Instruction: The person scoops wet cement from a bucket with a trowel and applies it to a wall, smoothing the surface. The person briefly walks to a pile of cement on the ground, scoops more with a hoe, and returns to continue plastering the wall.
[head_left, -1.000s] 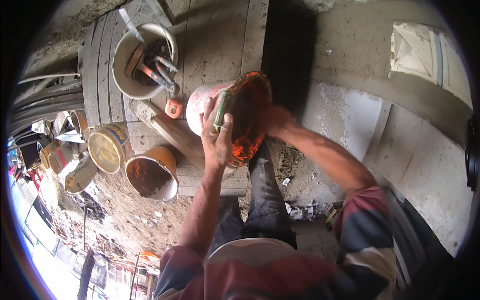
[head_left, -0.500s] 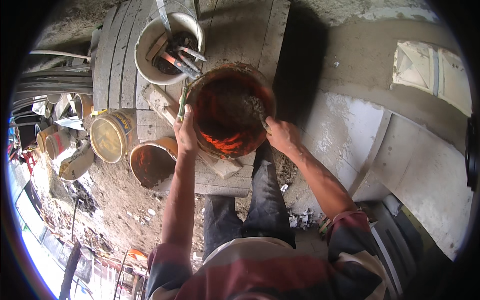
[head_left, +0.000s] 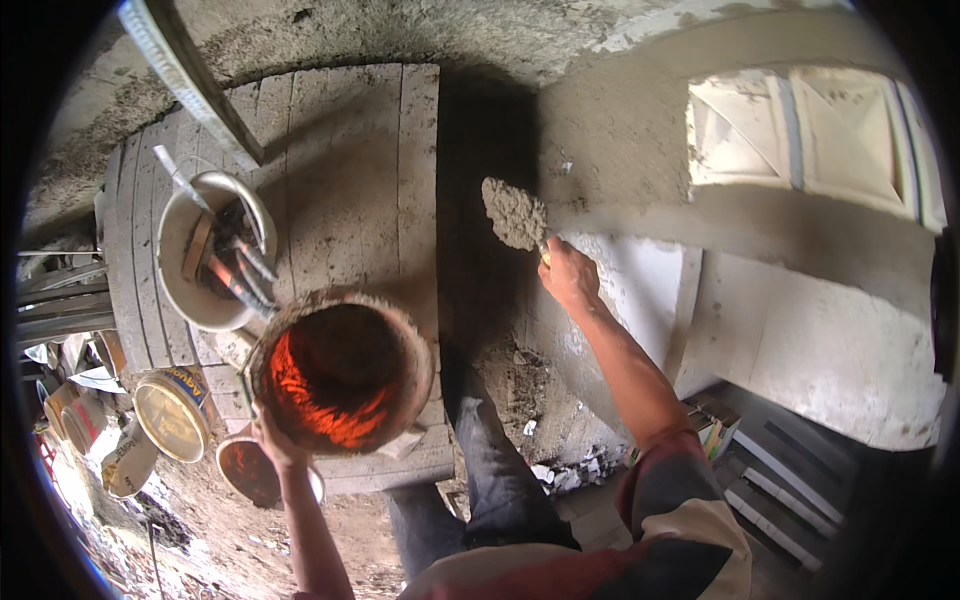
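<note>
My right hand is closed round the handle of a trowel. A thick lump of wet grey mortar covers the blade, held up in front of the wall. My left hand grips the near left rim of a mortar-crusted bucket, its inside streaked bright orange and its bottom in dark shade. That bucket is tilted toward me on the wooden planks. Part of my left fingers is hidden by its side.
A white bucket of hand tools stands on the planks, with a long metal-edged bar beyond. Left and below are a lidded pail and an orange-stained bucket. Rightward are a plastered wall, a block window and white panels.
My right hand has lifted the trowel out of the bucket with mortar on it and moved it toward the wall. The view has swung right; my left hand stays on the bucket.
</note>
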